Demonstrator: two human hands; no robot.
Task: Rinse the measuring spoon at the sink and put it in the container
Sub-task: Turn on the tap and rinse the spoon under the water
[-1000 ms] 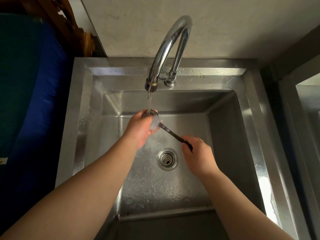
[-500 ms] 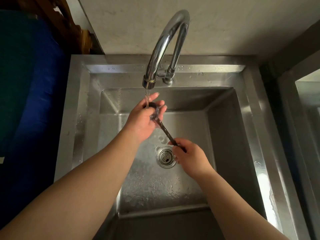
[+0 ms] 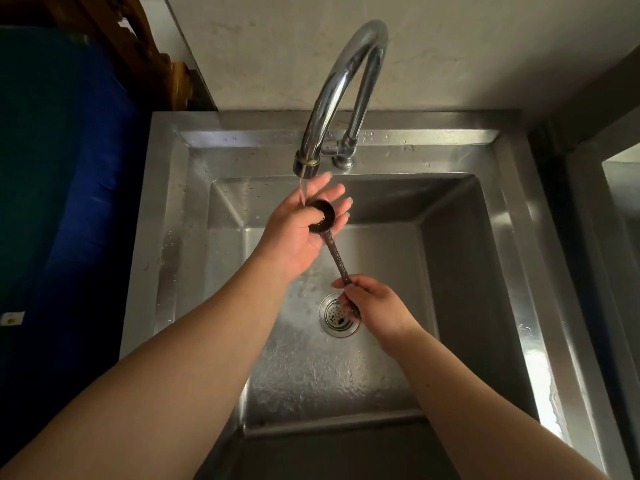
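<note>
A dark measuring spoon (image 3: pixel 335 255) with a round bowl and a long thin handle is held over the steel sink (image 3: pixel 512 271). My left hand (image 3: pixel 298 230) cradles the bowl under a thin stream of water from the curved chrome faucet (image 3: pixel 341 84), thumb pressed inside the bowl, fingers spread behind it. My right hand (image 3: pixel 375 303) pinches the handle's lower end above the drain (image 3: pixel 337 315). No container is in view.
The sink floor is wet. A blue and green surface (image 3: pixel 69 168) lies to the left of the sink, with carved wood (image 3: pixel 145 53) behind it. A plain wall stands behind the faucet, and a dark gap and another steel edge (image 3: pixel 616 202) sit on the right.
The spoon has swung from slanting sideways to nearly upright, bowl now facing me. My left hand opened its fingers and put its thumb in the bowl. My right hand moved down and left over the drain.
</note>
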